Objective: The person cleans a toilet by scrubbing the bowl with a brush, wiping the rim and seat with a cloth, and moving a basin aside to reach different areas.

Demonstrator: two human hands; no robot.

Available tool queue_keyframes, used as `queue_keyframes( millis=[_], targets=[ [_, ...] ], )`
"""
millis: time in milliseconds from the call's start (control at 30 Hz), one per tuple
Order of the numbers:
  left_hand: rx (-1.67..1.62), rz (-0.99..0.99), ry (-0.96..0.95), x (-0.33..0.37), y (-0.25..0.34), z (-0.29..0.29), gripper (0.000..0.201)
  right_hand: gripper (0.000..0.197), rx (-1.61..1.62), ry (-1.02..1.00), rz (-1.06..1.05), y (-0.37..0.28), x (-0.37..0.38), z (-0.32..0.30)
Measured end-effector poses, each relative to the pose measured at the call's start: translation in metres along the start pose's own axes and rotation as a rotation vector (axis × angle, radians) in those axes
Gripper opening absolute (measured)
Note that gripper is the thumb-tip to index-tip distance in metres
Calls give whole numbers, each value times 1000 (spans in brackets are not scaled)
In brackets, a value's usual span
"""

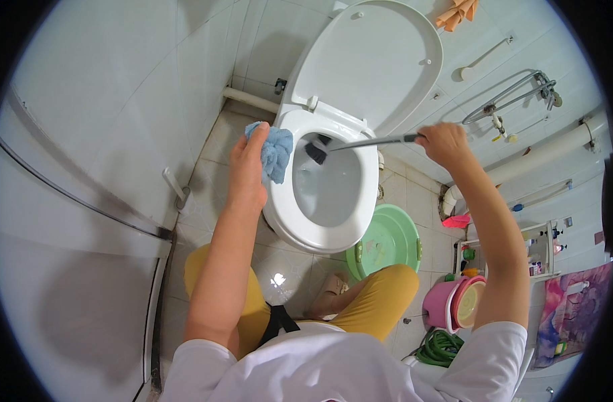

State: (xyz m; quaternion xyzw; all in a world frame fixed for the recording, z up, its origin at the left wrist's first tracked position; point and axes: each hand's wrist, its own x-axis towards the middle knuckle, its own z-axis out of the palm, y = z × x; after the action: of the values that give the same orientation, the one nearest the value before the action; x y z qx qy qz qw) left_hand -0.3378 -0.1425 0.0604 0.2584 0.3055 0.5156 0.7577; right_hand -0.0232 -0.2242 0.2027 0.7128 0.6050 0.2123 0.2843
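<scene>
A white toilet [279,211] stands in front of me with its lid [366,63] raised and the seat ring [368,181] down. My right hand [447,144] grips the handle end of a toilet brush [373,141]. The brush's dark bristles are inside the bowl, near its back left wall. My left hand [249,164] is closed on a blue cloth [277,154], held beside the left edge of the seat. Parts of the cloth behind my fingers and palm are hidden.
A green basin [393,234] sits on the floor right of the toilet. Pink and red buckets [447,305], a coiled green hose [439,347] and a shelf of bottles [537,251] are further right. At the left is a door [78,268] with a white handle [175,187].
</scene>
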Motion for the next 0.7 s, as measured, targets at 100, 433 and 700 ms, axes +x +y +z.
queue_keyframes(
  millis=[100, 433, 700],
  targets=[
    [-2, 10, 42, 2, 0, -6, 25, 24, 45, -109, 85, 0, -32, 0],
    [-30, 9, 70, 0, 8, -14, 23, 24, 73, -222, -89, -79, -53, 27],
    [35, 14, 81, -4, 16, -23, 24, 12, 28, -178, -224, -121, -11, 43]
  ],
)
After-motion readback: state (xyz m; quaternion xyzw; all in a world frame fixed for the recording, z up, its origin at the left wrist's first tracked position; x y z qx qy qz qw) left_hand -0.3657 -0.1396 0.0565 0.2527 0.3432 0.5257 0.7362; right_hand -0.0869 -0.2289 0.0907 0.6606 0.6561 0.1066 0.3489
